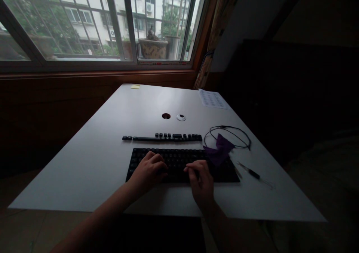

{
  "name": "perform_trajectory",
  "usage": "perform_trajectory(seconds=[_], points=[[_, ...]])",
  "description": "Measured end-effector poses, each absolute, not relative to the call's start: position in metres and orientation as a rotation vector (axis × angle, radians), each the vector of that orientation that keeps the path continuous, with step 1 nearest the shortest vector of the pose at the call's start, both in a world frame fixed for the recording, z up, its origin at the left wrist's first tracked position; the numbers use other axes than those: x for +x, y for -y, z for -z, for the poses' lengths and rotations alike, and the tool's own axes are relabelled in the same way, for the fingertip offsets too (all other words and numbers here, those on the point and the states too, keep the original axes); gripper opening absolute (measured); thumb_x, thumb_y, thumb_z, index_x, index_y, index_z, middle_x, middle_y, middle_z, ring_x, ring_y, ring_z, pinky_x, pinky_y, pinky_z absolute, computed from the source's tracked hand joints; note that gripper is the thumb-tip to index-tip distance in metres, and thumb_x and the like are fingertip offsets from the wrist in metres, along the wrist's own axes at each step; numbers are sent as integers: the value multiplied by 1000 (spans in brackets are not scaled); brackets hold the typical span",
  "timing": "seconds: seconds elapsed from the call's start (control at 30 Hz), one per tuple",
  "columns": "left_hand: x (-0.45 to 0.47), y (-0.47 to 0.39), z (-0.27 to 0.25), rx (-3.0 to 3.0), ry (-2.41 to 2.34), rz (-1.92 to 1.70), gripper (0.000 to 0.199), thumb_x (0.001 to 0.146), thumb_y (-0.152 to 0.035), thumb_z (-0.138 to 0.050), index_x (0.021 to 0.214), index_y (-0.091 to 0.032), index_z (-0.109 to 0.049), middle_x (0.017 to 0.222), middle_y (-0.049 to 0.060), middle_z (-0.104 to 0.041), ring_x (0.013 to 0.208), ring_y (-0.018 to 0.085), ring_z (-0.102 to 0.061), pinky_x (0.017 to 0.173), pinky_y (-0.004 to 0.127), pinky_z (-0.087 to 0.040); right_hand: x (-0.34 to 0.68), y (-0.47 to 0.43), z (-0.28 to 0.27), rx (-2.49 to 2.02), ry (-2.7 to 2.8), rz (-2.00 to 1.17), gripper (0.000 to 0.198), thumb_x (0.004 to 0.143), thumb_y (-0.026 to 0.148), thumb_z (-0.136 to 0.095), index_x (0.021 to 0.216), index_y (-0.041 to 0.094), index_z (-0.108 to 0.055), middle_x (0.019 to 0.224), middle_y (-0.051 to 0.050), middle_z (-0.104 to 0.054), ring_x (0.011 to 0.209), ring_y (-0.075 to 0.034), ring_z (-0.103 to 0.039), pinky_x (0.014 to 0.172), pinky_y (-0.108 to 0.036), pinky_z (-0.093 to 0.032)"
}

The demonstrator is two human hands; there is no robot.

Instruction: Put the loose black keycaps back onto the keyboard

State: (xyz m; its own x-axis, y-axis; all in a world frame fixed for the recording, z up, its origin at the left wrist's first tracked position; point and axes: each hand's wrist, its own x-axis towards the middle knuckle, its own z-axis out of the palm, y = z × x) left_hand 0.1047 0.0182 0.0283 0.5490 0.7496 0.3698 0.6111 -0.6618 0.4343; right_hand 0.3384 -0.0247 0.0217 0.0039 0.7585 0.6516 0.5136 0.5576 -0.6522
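The black keyboard [179, 157] lies directly beneath my fingers, its long axis running left to right across my front, near the close edge of the white table [92, 144]. My left hand [148, 169] comes in over its left portion, fingers bent and pointing inward; my right hand [201, 182] sits right of the middle, its fingertips turned left toward the other hand, with a stretch of the keyboard showing between them. My right thumb and forefinger are drawn close together, but the light is too dim for me to tell whether anything small is pinched there, or what my curled left fingers grip, if anything.

Beyond the keyboard's far edge, and apart from it, the row of loose keycaps [157, 138] runs almost parallel; my left knuckles are nearer to it than my right. A purple cloth [220, 148] covers part of the right end, and farther right lies a slim dark-handled tool [254, 173].
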Motion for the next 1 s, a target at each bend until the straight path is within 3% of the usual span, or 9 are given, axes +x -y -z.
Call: perform_trajectory(seconds=[0.17,0.5,0.83,1.0], points=[[102,-17,-25,2508,-1150,-822,18,80,-18,-82,95,-23,-74,101,5,-69,101,26,-54,87,41,-52,333,21,-23,-1120,1795,-319,16,97,16,-53,103,23,-66,90,-4,-68,90,-20,-62,80,-37,-53],[103,-17,-24,2485,-1157,-836,15,79,-20,-83,92,-22,-74,98,5,-69,99,25,-55,86,41,-53,325,26,-18,-1058,2068,-209,32,93,14,-56,120,23,-70,121,-10,-73,114,-23,-68,96,-42,-55],[104,-17,-22,2481,-1161,-864,17,78,-18,-84,91,-22,-74,98,5,-69,99,25,-56,86,41,-53,328,28,-24,-945,2111,-189,29,90,11,-55,112,22,-71,119,-10,-75,108,-22,-72,89,-39,-57],[104,-15,-23,2522,-1179,-827,20,79,-17,-82,95,-23,-71,100,4,-68,99,25,-55,85,41,-53,329,28,-21,-968,2011,-239,23,89,9,-54,100,22,-69,98,-6,-77,104,-22,-69,88,-40,-55]])
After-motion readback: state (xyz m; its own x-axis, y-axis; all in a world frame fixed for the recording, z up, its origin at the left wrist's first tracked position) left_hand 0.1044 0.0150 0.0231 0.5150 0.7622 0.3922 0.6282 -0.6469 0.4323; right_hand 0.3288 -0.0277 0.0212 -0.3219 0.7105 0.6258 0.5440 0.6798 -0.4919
